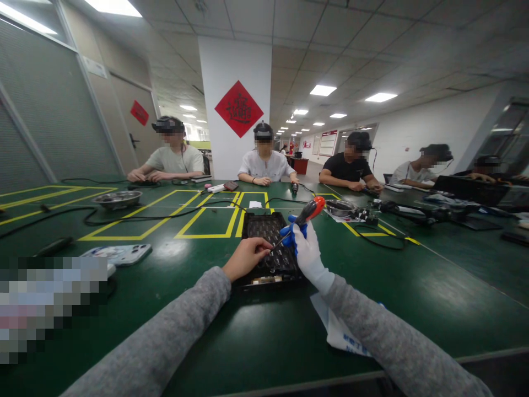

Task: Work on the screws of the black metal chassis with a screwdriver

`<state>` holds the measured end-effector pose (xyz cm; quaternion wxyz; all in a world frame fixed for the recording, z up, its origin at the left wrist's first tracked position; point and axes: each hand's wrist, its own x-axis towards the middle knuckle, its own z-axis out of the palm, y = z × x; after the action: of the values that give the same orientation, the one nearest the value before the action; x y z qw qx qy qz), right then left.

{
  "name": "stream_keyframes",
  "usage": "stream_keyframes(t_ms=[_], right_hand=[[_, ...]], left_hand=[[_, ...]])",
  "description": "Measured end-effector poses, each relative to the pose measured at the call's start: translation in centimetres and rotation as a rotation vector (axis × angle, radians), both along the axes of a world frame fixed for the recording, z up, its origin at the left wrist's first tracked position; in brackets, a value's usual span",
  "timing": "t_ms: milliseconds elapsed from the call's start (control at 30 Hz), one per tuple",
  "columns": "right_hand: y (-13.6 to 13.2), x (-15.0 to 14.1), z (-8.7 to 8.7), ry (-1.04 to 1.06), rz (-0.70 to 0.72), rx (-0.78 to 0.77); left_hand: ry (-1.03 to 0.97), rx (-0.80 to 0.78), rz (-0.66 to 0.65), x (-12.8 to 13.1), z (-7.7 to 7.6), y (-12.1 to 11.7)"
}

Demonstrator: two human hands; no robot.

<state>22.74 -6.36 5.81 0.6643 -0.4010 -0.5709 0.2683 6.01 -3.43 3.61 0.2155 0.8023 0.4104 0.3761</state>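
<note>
Fingers (291, 226) of one gloved hand (309, 253) grip one screwdriver (309, 209).

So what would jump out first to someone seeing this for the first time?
Probably the red diamond sign on the white pillar, above the people seated across the table. Nearer, the red-and-grey screwdriver handle stands out in the gloved right hand, over the black tray. Yellow tape outlines also cut brightly across the green tabletop.
</note>
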Motion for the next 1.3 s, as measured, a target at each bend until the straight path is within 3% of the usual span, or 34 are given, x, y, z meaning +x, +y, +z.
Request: stream_keyframes(t_ms=[333,600,1000,1300], right_hand=[[0.3,0.1,-0.3,0.013,0.021,-0.004],[0.3,-0.1,-0.4,0.018,0.017,0.004],[0.4,0.1,-0.5,0.000,0.005,-0.002],[-0.1,0.1,0.0,0.095,-0.071,0.094]], left_hand=[[-0.075,-0.067,-0.109,-0.1,-0.5,0.4],[-0.018,0.110,-0.012,-0.1,-0.3,0.2],[-0.045,0.009,-0.035,-0.1,-0.6,0.4],[-0.333,-0.176,-0.091,-0.3,-0.6,1.5]])
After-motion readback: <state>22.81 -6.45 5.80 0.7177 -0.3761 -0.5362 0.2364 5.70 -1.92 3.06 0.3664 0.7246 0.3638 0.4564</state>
